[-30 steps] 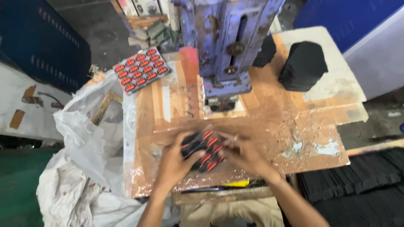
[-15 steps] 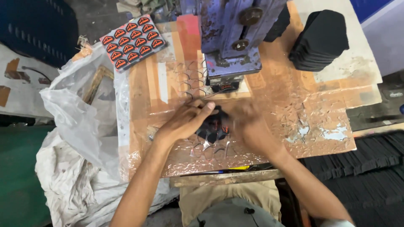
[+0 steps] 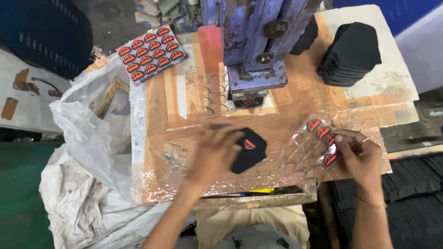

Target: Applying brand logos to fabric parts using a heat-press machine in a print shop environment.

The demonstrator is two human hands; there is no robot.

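My left hand point(image 3: 213, 152) lies flat on a black shield-shaped fabric piece point(image 3: 250, 148) that carries one orange emblem, on the plastic-covered wooden worktop point(image 3: 161, 110). My right hand point(image 3: 357, 159) pinches a clear film sheet point(image 3: 318, 140) with several orange-and-black emblems on it, lifted off to the right of the black piece. The blue press head point(image 3: 258, 50) stands just behind both hands.
A sheet of several orange emblems point(image 3: 150, 53) lies at the worktop's back left. A stack of black fabric pieces point(image 3: 350, 53) sits at the back right. A white plastic sack point(image 3: 87, 138) hangs off the left edge. Dark stacked material point(image 3: 410, 193) lies at the lower right.
Both hands were together at the black piece under the press. Now my right hand has pulled the emblem film away to the right, and my left hand stays on the black piece.
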